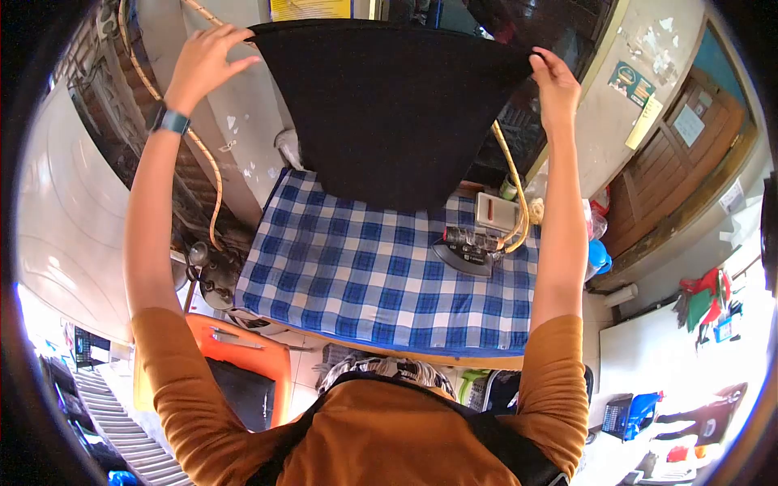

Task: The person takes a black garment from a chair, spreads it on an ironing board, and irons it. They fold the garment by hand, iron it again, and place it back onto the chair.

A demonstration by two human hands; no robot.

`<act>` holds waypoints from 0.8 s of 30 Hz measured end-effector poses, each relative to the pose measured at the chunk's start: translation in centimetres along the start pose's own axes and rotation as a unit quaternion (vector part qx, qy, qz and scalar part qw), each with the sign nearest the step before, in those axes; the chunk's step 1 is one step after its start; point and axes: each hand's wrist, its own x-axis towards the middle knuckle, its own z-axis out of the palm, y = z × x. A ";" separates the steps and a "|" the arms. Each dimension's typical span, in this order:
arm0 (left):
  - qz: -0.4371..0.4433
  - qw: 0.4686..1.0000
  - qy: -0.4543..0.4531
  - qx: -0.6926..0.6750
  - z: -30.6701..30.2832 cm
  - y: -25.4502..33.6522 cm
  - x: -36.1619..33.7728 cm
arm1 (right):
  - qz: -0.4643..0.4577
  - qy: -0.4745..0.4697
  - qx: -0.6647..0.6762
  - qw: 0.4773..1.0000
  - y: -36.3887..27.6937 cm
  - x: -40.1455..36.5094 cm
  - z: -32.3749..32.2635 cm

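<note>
A plain black cloth (397, 113) hangs spread in the air over the far part of a table, held up by both hands. It is wide along its top edge and narrows toward a rounded, uneven lower edge; its face looks matte and mostly smooth, without a visible pattern. The left hand (209, 66) holds the upper left corner at the fingertips, its thumb standing apart from the fingers. The right hand (557, 85) pinches the upper right corner between thumb and fingers. Both arms reach forward and well apart, and a dark watch (172, 121) circles the left wrist.

The cloth's lower edge overlaps the view of a blue-and-white checked cover (348, 267) on the table; whether it touches cannot be told. The checks stretch from that hem to the table's near edge, giving room in front and to the left. To the right, an iron (468, 253) sits on the cover, near the hem, with a yellowish cord (509, 162) rising behind it. Just beyond the iron is a pale tray (496, 212). A pale wall (243, 138) borders the cloth's left side. Below the table's left corner is an orange chair (278, 364).
</note>
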 end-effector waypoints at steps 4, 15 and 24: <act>0.009 0.996 0.056 0.072 -4.6 3.4 -3.7 | -0.068 0.019 -0.117 0.991 -3.1 -4.4 -3.3; 0.069 0.966 -0.146 -0.201 -3.2 18.8 -33.5 | 0.134 -0.385 -0.181 0.895 -6.4 -29.3 -11.8; 0.152 0.750 -0.379 -0.520 -1.3 27.2 -45.9 | 0.165 -0.686 -0.075 0.705 -1.4 -44.5 -14.2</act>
